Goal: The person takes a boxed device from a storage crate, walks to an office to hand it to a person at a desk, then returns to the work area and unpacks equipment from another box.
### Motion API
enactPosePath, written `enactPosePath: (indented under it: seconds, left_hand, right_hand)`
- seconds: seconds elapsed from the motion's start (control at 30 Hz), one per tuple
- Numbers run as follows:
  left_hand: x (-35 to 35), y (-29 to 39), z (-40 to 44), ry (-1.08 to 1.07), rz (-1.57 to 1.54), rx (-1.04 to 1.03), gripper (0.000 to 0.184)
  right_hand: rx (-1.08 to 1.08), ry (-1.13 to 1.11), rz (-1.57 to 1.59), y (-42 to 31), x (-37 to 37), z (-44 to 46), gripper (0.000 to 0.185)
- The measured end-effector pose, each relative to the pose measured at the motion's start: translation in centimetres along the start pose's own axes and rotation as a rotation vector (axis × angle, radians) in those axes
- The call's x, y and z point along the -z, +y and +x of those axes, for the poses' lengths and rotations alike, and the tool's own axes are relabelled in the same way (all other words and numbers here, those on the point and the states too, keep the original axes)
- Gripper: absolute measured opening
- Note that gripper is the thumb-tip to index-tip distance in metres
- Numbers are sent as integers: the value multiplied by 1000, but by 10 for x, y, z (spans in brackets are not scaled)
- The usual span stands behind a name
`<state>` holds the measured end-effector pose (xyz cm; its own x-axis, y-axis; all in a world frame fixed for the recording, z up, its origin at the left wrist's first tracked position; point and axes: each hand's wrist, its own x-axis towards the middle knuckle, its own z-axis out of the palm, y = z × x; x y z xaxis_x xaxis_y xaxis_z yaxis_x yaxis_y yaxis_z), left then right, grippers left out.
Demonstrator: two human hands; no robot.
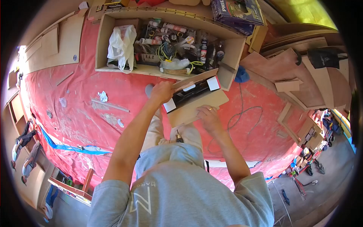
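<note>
In front of my body is an opened cardboard box, tilted, with its brown lid folded back toward me and white side flaps standing up. Something dark lies inside it; its kind is hard to make out. My left hand grips the box at its upper left edge. On the lid side, my right hand holds the cardboard, thumb and fingers at its edge. Just beyond the box stands a wooden crate filled with tubes, cables, a white plastic bag and a dark cartridge.
Red sheeting covers the floor, with scraps and a thin cable on it. Plywood pieces lie left and right. A printed box sits at the crate's far right corner. People are visible at far left.
</note>
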<state>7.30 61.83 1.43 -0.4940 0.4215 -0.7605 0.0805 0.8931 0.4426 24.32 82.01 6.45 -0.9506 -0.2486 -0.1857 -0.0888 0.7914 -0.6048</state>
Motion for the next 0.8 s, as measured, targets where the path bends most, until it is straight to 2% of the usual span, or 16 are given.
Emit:
enactPosePath:
  seconds: [0.1, 0.2, 0.3, 0.4, 0.5, 0.63, 0.7, 0.8]
  left_hand:
    - [5, 10, 1, 33, -9, -23, 26]
    - [9, 15, 2, 25, 18, -55, 26]
    - [10, 15, 8, 57, 57, -54, 25]
    - [9, 10, 18, 112, 83, -16, 23]
    - [12, 1, 26, 185, 78, 18, 21]
    - [11, -17, 40, 207, 78, -22, 28]
    - [8, -18, 46, 227, 68, -13, 21]
    - [6, -15, 44, 245, 67, 11, 18]
  right_hand:
    - [-37, -174, -25, 2, 12, 5, 23]
    - [-272, -376, 171, -4, 24, 24, 31]
    - [-401, -327, 2, 6, -5, 47, 41]
    - [-139, -353, -339, 14, -18, 75, 48]
    - [-190, -551, -238, 18, -30, 85, 52]
    - [-272, -649, -138, 10, -30, 88, 57]
    - [-283, -655, -107, 12, -30, 88, 57]
    - [-536, -720, -107, 16, -32, 97, 54]
